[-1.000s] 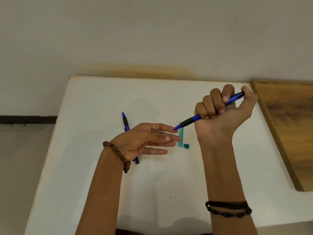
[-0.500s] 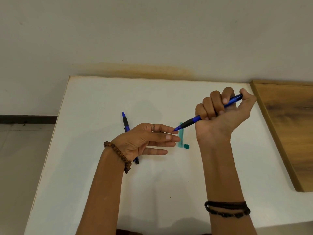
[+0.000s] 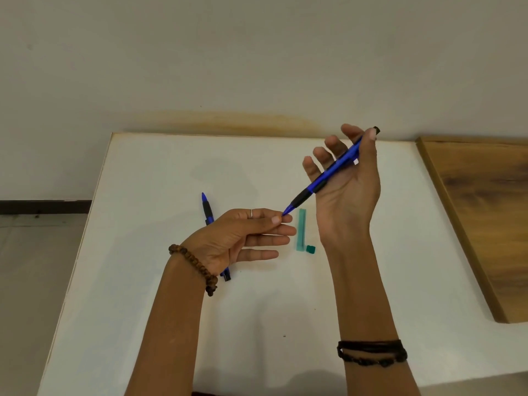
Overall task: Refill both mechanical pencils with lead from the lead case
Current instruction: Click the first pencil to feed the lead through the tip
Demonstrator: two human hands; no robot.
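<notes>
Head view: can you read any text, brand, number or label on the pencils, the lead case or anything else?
No readable text anywhere in this view.
Pencil in the right hand: the blue pencil shows a small white patch near the clip, too small to read.
Pencil on the table: no print visible.
Lead case and its cap: plain teal, no label legible.

Before you is a white table [image 3: 143, 281], set against the wall. On it lies a blue mechanical pencil [image 3: 207, 210], its tip pointing to twelve o'clock, its middle hidden under your hand. At three o'clock from it lies the teal lead case [image 3: 301, 230], its small cap [image 3: 311, 249] just beside its near end.
</notes>
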